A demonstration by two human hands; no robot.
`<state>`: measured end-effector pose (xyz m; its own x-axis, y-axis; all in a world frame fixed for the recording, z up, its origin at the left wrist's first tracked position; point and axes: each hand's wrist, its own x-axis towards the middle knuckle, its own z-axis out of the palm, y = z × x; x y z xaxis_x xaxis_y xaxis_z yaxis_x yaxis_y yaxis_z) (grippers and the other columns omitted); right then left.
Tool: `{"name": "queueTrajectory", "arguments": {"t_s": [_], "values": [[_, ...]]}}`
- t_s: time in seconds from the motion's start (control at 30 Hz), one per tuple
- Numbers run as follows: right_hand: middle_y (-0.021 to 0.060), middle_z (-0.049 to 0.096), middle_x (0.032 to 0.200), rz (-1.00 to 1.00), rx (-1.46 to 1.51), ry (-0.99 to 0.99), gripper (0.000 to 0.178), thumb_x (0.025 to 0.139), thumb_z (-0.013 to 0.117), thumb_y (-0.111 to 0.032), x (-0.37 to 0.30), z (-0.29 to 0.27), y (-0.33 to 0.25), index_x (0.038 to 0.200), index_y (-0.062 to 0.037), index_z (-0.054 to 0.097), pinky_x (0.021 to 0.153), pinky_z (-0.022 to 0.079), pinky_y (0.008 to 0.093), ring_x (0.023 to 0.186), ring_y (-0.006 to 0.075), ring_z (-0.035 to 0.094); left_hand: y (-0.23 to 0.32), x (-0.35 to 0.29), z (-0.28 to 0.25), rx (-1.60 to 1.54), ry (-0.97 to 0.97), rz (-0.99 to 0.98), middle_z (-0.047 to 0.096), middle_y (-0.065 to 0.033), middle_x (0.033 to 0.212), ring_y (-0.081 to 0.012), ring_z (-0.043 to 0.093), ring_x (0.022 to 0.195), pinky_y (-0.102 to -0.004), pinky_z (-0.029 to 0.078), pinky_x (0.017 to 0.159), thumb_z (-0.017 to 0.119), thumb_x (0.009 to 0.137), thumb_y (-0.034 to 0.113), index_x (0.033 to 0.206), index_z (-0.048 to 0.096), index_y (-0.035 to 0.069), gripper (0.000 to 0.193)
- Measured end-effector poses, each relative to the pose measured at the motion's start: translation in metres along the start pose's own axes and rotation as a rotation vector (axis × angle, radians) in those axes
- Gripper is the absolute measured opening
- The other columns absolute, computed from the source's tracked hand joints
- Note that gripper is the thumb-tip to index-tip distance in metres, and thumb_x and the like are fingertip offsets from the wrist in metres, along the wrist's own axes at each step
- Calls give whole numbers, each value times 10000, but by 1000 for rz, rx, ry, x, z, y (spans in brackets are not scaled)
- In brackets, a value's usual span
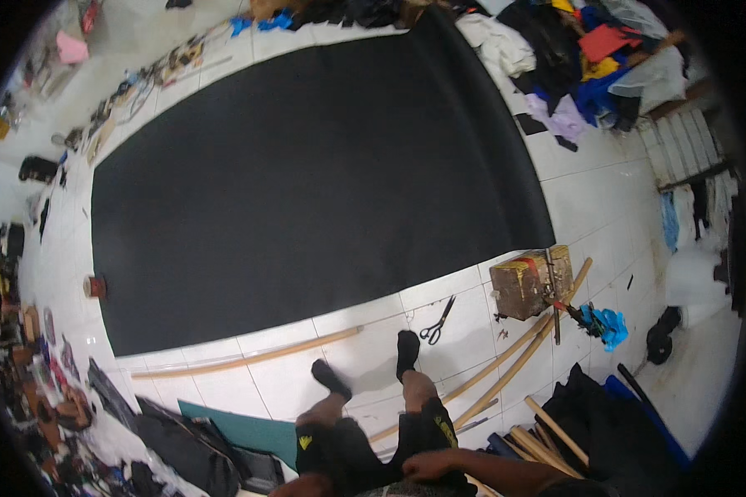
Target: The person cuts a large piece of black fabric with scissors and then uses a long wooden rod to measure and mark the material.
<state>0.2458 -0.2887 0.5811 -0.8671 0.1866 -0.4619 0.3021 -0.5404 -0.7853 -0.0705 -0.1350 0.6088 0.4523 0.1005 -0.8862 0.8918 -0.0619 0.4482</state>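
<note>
My right hand (427, 465) is at my waist against the black shorts (365, 447), fingers curled; what they close on, if anything, is hidden. Of my left hand (301, 486) only part shows at the lower edge beside the shorts, its fingers too unclear to read. In front of my feet a large black sheet (307, 190) lies spread over the white tiles, its right side curving up into a roll or fold. Black-handled scissors (438, 323) rest on the floor just beyond my right foot, apart from both hands.
A worn wooden block (518, 287) stands at the sheet's near right corner, beside long poles (506, 369). Another pole (249, 362) lies along the near edge. A brown tape roll (94, 287) sits at left. Fabric scraps (564, 74) pile up far right; dark bags (191, 447) lie near left.
</note>
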Motion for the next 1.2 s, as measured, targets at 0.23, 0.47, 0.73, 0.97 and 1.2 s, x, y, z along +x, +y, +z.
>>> {"name": "queueTrajectory", "arguments": {"t_s": [0.23,0.47,0.73,0.97,1.2], "values": [[203,655,1053,46,-8,-505,282,941,555,-262,19,-68,46,1097,-32,603,847,478,430,991,317,623,-38,100,76,-164,-173,-42,670,-243,1076,-430,632,1045,-481,489,931,589,915,253,1110,649,17,312],[149,664,1073,193,-564,1205,159,915,631,-164,73,-394,204,1024,-64,690,837,523,447,937,348,646,-173,367,-73,69,863,-155,630,-225,1204,-421,590,1107,-469,474,980,719,864,201,1260,582,40,449],[69,598,1354,-74,-1221,1148,383,896,710,-203,155,-502,347,1267,-123,654,1035,481,438,1272,286,554,-212,547,-94,456,1017,22,314,-189,1583,-385,343,1445,-520,323,1170,783,832,292,1504,424,237,764],[42,645,1295,-284,-1466,1350,292,866,721,-170,185,-511,400,1155,-128,719,1012,484,438,1264,255,565,-243,585,-78,608,1300,99,585,-124,1398,-341,570,1276,-497,470,1059,720,900,262,1319,644,229,427],[30,657,1274,-346,-1341,1397,242,871,705,-152,187,-509,401,1108,-111,727,1006,482,444,1258,249,567,-244,588,-74,537,1335,116,611,-111,1372,-338,576,1271,-506,458,1068,719,899,236,1284,672,218,388]]}}
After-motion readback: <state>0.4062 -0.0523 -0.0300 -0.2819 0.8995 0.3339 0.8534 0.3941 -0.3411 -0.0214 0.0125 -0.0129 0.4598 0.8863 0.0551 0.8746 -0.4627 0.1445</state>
